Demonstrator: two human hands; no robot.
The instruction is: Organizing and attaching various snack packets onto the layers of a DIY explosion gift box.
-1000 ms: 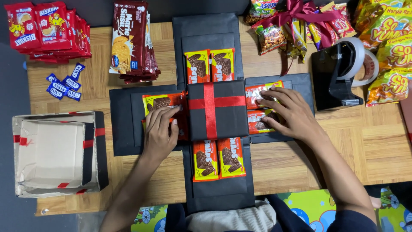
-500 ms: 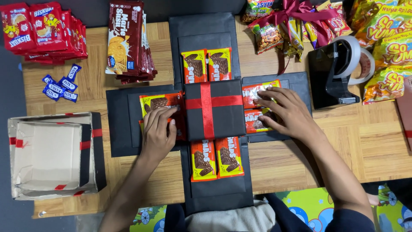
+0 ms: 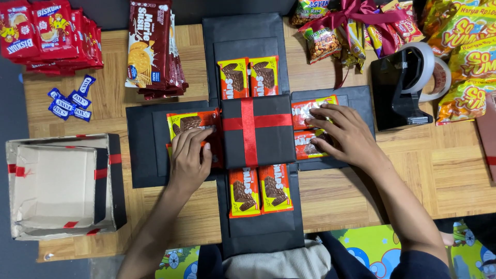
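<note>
Black cross-shaped cardboard box [image 3: 142, 155] unfolded at frame centre, wafer packets taped on each flap.
Left hand [image 3: 190, 157] presses flat on left red-and-yellow wafer packets [image 3: 188, 124]; right hand [image 3: 343, 134] presses flat, fingers spread, on right red-and-yellow wafer packets [image 3: 305, 111]; neither grasps anything.

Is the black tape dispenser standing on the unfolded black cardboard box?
No, the black tape dispenser stands on the bare wooden table, just beyond the right flap of the unfolded black cardboard box.

Looked like home gift-packing corner: wooden table [image 3: 439, 170], black tape dispenser [image 3: 400, 90], stacked red biscuit packs [image 3: 51, 31], snack bags [image 3: 470, 57], spare box lid [image 3: 62, 186], bright cartoon-print floor mat [image 3: 361, 248] below table edge.
</note>
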